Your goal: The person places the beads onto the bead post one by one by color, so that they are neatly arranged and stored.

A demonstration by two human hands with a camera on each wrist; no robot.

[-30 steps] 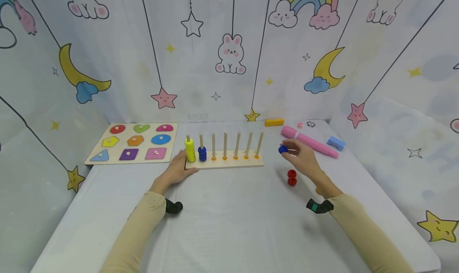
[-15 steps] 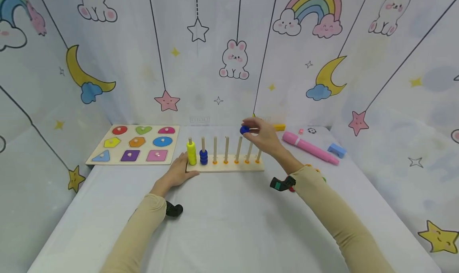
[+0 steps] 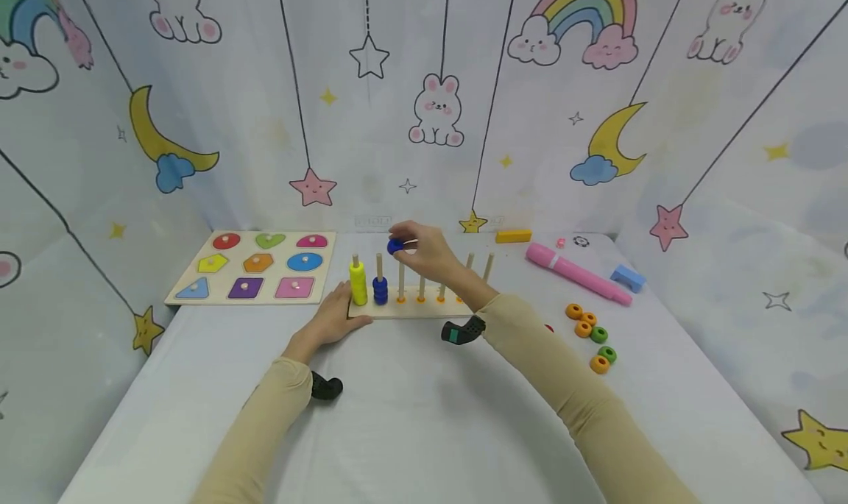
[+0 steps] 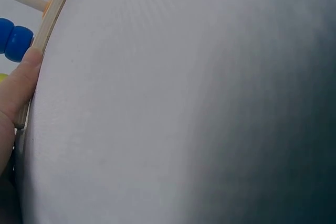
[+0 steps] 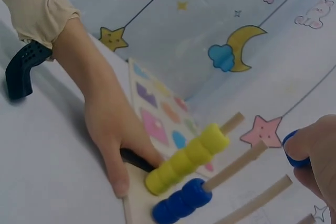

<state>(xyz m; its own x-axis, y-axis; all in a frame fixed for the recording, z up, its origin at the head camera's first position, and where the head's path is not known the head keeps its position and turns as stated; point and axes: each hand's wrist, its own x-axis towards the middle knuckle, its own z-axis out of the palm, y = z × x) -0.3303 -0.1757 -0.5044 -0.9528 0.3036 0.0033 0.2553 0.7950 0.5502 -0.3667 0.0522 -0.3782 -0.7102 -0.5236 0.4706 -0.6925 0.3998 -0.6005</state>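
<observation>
– What is being held?
– A blue bead [image 3: 394, 246]. It is pinched tight between thumb and finger by the right hand [image 3: 427, 254].
– How does it look?
– Round, smooth and dark blue. Part of it is covered by the thumb.
– And where is it?
– Up in the air over the rack [image 3: 391, 312], near the top of the third peg [image 3: 400, 279]. In the right wrist view the tip of that peg is seen bare, just beside the bead.
– What is on the other pegs?
– A tall yellow stack [image 3: 358, 283] is on the first, and a shorter blue stack [image 3: 380, 291] is on the second.
– Is the rack touched too?
– Yes, its left end is touched by the left hand [image 3: 333, 317]. The thumb is laid along the front edge, spread apart from the straight fingers.
– What is shown in just one view?
– Orange beads [image 3: 583, 329] and green beads [image 3: 599, 335] are seen lying on the table [image 3: 397, 423] only from the head. There, the pink stick [image 3: 576, 272] is seen as well. From the left wrist, the thumb is shown up close, pressed on the wood. From the right wrist, the wide gap beside that thumb is shown best.
</observation>
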